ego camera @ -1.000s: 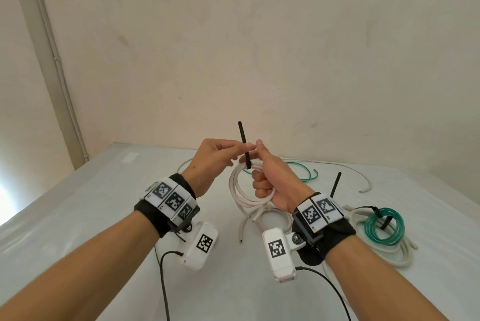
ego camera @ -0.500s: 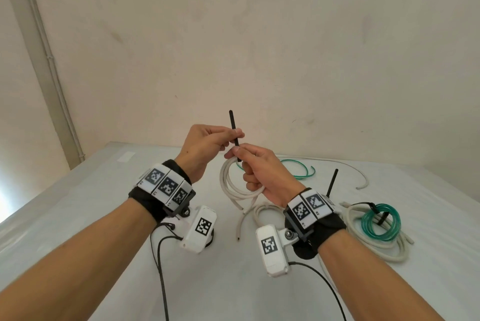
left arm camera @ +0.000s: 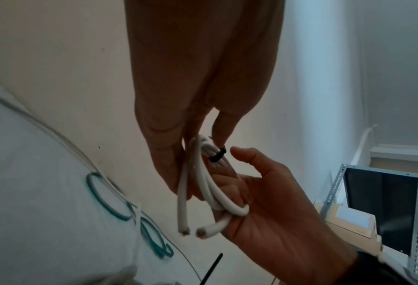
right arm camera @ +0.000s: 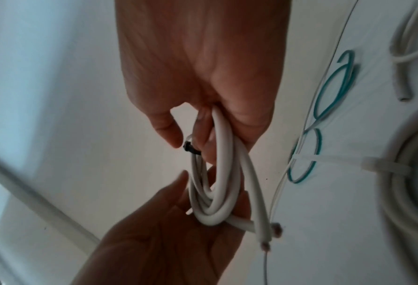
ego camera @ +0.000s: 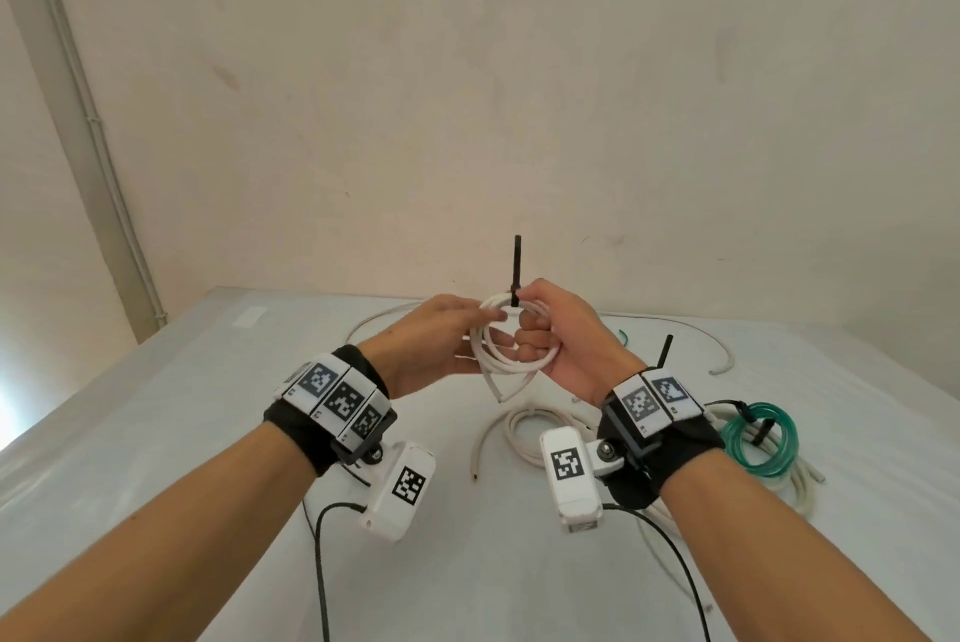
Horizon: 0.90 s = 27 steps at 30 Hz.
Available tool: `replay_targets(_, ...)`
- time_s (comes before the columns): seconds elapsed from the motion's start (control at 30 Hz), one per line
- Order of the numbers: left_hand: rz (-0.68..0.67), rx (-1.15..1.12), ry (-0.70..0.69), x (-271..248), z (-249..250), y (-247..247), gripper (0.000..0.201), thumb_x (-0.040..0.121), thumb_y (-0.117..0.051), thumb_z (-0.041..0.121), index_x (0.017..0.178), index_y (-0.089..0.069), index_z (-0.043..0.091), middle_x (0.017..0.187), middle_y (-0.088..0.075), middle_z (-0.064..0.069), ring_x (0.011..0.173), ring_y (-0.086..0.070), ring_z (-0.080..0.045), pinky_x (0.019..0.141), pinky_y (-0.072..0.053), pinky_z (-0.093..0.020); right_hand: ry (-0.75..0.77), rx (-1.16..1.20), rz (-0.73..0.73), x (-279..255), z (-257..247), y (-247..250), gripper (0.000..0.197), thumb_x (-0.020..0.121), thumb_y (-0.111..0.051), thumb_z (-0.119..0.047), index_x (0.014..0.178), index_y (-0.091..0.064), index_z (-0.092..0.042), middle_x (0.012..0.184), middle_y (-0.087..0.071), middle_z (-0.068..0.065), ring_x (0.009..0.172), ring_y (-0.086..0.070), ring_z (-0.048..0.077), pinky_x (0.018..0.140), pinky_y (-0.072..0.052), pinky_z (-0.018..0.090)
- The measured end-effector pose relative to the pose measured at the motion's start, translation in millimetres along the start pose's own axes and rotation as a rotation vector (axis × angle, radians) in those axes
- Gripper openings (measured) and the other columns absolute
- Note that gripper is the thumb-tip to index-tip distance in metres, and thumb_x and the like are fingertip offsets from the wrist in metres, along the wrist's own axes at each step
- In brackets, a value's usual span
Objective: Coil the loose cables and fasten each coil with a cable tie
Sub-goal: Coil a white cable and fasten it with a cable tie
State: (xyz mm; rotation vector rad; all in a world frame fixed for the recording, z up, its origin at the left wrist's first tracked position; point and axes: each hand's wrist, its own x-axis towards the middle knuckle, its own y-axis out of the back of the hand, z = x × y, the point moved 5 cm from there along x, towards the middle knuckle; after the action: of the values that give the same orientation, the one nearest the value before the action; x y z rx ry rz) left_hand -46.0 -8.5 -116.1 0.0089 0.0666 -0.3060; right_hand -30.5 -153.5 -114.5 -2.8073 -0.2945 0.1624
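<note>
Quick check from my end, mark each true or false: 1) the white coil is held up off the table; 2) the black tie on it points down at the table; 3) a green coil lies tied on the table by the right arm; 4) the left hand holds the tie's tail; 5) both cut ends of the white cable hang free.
1) True: the right hand grips the white coil above the table.
2) False: the black tie stands upright, tail toward the wall.
3) True: the green coil lies there with a dark tie on it.
4) False: the left hand touches the coil's side with straight fingers, not the tail.
5) True: both cut ends hang below the hands.
</note>
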Motion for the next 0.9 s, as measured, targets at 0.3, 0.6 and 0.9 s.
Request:
replay_targets(0.3, 0.108, 0.246, 0.048, 8, -23, -9, 0.027, 0.103, -0.033, -0.004, 0.121, -0.053, -0.005, 0.086, -0.062, -0.015, 0.076, -0.068, -0.027, 0.086, -0.062, -0.054, 0.109, -0.417, 0.124, -5, 21, -1, 0.018, 0.103, -0.035, -0.009, 0.109, -0.052, -0.010, 0.076, -0.044, 0.002, 0.059, -0.041, 0.013, 0.058, -0.039, 0.030)
replay_targets(0.6, -0.069, 0.084, 0.233, 0, -38, -13, 0.023, 0.104, -0.053, 0.003, 0.114, -0.063, -0.015, 0.100, -0.072, -0.023, 0.094, -0.075, -0.034, 0.092, -0.061, -0.044, -0.073, -1.264, 0.044, 3, 13, 39, 0.043, 0.092, -0.055, -0.003, 0.134, -0.059, -0.013, 0.127, -0.066, 0.013, 0.096, -0.063, 0.025, 0.068, -0.049, 0.029)
replay_targets(0.9, -0.052, 0.346, 0.321, 7, -49, 1, 0.028, 0.105, -0.057, 0.016, 0.114, -0.068, -0.008, 0.099, -0.079, -0.018, 0.087, -0.078, -0.023, 0.072, -0.063, -0.029, -0.141, -1.662, 0.016, 0, 25, 53, 0.030, 0.096, -0.053, -0.006, 0.125, -0.063, -0.003, 0.129, -0.066, 0.014, 0.117, -0.063, 0.031, 0.096, -0.054, 0.037)
